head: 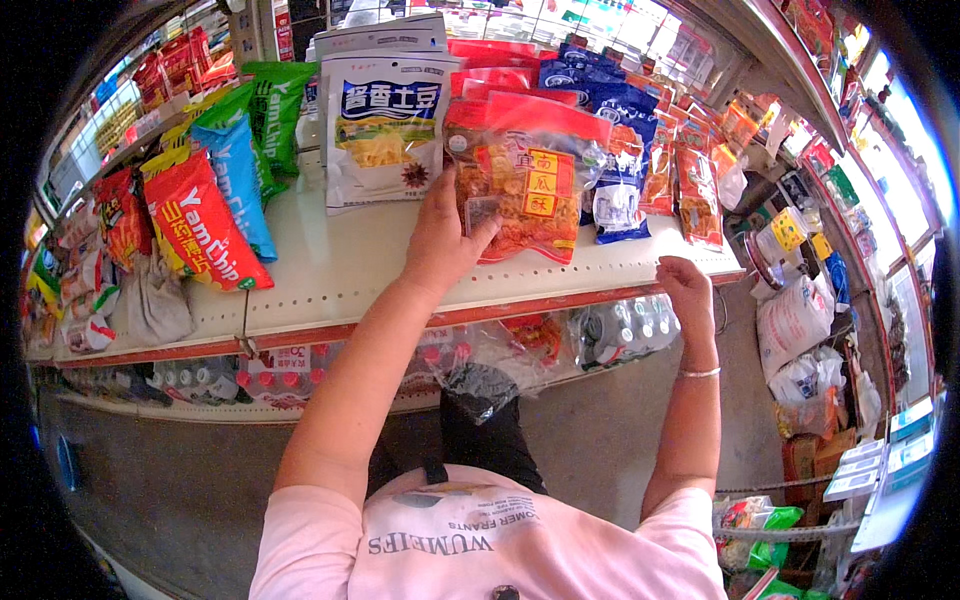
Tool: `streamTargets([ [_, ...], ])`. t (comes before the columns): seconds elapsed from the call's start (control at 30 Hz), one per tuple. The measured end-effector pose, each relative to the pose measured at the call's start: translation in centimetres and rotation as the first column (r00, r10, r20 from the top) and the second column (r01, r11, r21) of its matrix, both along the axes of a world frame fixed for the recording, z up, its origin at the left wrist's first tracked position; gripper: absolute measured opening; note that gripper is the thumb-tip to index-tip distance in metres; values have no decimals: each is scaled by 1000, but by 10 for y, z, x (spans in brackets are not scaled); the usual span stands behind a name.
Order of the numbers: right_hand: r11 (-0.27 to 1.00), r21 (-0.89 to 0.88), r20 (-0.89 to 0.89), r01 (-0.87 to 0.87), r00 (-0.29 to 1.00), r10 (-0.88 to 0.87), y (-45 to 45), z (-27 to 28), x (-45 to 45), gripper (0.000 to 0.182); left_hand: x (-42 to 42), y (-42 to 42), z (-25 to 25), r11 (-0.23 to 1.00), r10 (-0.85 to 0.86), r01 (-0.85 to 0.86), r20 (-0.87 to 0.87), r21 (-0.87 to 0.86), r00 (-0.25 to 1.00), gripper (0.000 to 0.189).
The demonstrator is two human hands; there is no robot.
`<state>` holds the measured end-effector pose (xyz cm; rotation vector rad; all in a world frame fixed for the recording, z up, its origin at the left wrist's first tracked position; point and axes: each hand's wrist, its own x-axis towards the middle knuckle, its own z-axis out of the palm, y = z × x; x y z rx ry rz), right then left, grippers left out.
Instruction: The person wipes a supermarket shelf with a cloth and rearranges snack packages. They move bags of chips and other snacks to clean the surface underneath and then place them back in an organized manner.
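My left hand (450,240) grips the lower left edge of a clear-and-red snack bag (525,187), its thumb lying on the front. The bag bears yellow labels and shows orange-brown pieces inside. It stands upright at the front of a row of similar red-topped bags (502,79) on the white shelf (352,262). To its left is a white snack pouch (386,135) with a potato picture; to its right are blue snack packets (621,165). My right hand (686,285) is curled into a loose fist by the shelf's front edge, with nothing visible in it.
Red, blue and green chip bags (206,221) stand at the left beside a grey cloth (157,296). Narrow red packets (699,187) stand near the shelf's right end. A plastic bag (487,382) hangs below the shelf edge, before bottled drinks (281,375). White sacks (795,322) line the right side.
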<state>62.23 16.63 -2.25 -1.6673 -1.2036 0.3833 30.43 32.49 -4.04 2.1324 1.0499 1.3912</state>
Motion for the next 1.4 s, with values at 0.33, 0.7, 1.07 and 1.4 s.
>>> streamTargets([
  [0.33, 723, -686, 661, 89, 491, 567, 63, 35, 25, 33, -3, 9, -7, 1000, 10, -10, -5, -16, 1000, 74],
  [0.7, 941, -329, 611, -77, 743, 274, 53, 15, 25, 17, -1, 9, -10, 995, 81, -81, 18, 54, 997, 71],
  [1.07, 978, 73, 252, -194, 953, 170, 26, 0, -120, 14, -34, -30, 52, 987, 68, -120, 394, 109, 916, 34],
  [1.4, 956, 141, 298, -258, 932, 208, 38, -29, -175, 15, -162, -126, -3, 969, 120, -100, 74, -225, 990, 15],
])
